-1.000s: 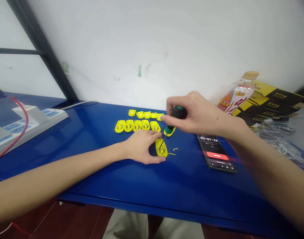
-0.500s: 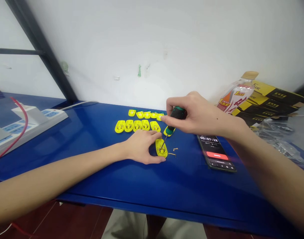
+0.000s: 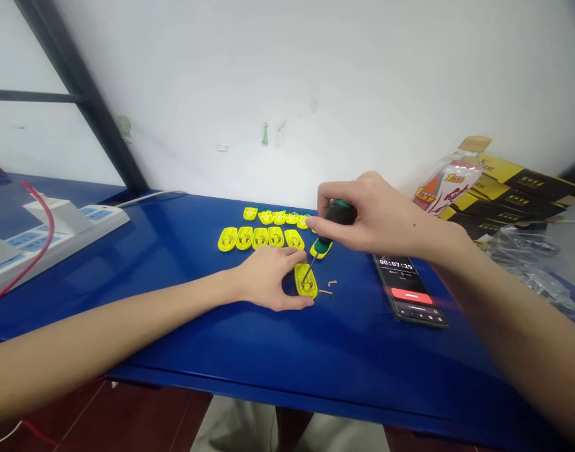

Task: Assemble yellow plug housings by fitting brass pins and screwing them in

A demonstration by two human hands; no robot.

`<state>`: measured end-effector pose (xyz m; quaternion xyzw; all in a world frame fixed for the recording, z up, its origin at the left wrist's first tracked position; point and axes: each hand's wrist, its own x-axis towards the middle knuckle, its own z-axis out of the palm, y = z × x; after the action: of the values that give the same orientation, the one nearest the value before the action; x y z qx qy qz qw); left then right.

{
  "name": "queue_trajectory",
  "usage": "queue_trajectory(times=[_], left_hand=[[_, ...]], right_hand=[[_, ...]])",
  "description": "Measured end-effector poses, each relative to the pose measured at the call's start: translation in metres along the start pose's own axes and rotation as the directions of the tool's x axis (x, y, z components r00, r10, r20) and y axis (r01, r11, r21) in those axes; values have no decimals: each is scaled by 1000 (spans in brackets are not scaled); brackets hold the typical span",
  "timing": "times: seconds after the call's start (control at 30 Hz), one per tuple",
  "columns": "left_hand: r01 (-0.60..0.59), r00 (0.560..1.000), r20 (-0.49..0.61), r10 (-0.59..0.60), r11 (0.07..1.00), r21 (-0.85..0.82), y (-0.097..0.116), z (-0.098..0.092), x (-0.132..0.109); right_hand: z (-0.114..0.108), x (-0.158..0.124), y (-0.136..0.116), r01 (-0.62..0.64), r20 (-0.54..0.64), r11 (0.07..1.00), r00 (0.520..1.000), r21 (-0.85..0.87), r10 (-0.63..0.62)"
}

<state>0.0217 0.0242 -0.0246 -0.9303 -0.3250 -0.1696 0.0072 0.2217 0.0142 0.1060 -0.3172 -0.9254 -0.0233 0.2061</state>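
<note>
My left hand (image 3: 273, 279) grips the sides of a yellow plastic plug housing (image 3: 306, 284) that lies open side up on the blue table, metal parts showing inside it. In my right hand (image 3: 363, 216) is a screwdriver (image 3: 322, 245) with a green and black handle. Its shaft slants down and left, and the tip reaches into the housing. Small metal pieces (image 3: 327, 290) lie just right of the housing. Behind my left hand stands a row of similar yellow housings (image 3: 244, 238). Farther back is a row of smaller yellow parts (image 3: 250, 214).
A phone (image 3: 410, 292) showing a timer lies under my right forearm. Behind it are a bottle (image 3: 450, 179), stacked yellow and black boxes (image 3: 518, 188) and clear plastic bags (image 3: 532, 270). A white power strip (image 3: 80, 226) with a red cable (image 3: 49, 232) is at left.
My right hand and the screwdriver have shifted very slightly to the right; the tip stays in the housing. The left hand keeps its hold. The phone timer moved on one second.
</note>
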Motion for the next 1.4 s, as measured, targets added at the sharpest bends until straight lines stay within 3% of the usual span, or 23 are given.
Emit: queue_trajectory(times=[0.33,0.5,0.7,0.9,1.07,1.23,1.4], left_hand=[[3,1000,6,-3,1000,4,-1,2,0],[-10,1000,-13,10,1000,4,-1,1,0],[13,1000,9,-13,1000,-3,0,1,1],[7,1000,1,-7,1000,9,0,1,1],[12,1000,-1,-12,1000,6,0,2,1],[0,1000,-11,0,1000,11,-1,2,1],[12,1000,12,-12,1000,-3,0,1,1]], right_hand=[[1,-1,-1,-9,23,1000,1000,-20,10],[4,-3,-11,71,35,990,996,121,-76],[10,0,-11,26,-34,997,999,-71,-28],[10,-1,-7,35,15,988,999,151,-37],[8,1,-8,54,9,998,999,-39,-53],[3,-1,-10,85,61,995,994,53,-88],[6,-1,-12,11,-6,993,1000,-121,-12]])
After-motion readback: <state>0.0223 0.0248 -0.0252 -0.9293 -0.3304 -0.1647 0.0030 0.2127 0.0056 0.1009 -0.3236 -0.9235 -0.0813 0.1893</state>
